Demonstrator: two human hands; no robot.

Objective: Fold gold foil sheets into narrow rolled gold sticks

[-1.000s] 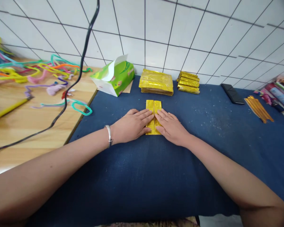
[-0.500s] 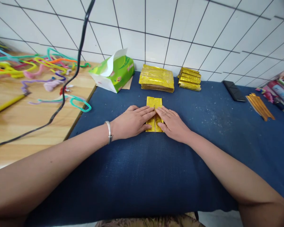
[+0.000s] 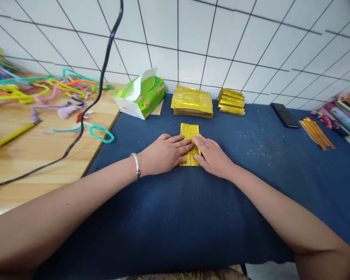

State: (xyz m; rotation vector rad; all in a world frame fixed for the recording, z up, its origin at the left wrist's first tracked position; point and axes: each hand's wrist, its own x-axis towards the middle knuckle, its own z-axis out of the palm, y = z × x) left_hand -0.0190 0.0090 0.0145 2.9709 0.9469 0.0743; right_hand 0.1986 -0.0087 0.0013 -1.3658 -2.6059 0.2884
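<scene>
White tiled wall (image 3: pixel 192 39), dark blue tabletop (image 3: pixel 175 217), light wooden surface (image 3: pixel 55 151)

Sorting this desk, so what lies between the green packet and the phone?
A large gold stack and a smaller gold pile, in the head view.

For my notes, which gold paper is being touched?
The creased piece nearest the person: left hand and right hand lie on it; the others are untouched.

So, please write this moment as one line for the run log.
left hand: fingers flat on folded gold sheet | right hand: fingers on same sheet | behind: gold sheet stack, green tissue pack
</scene>
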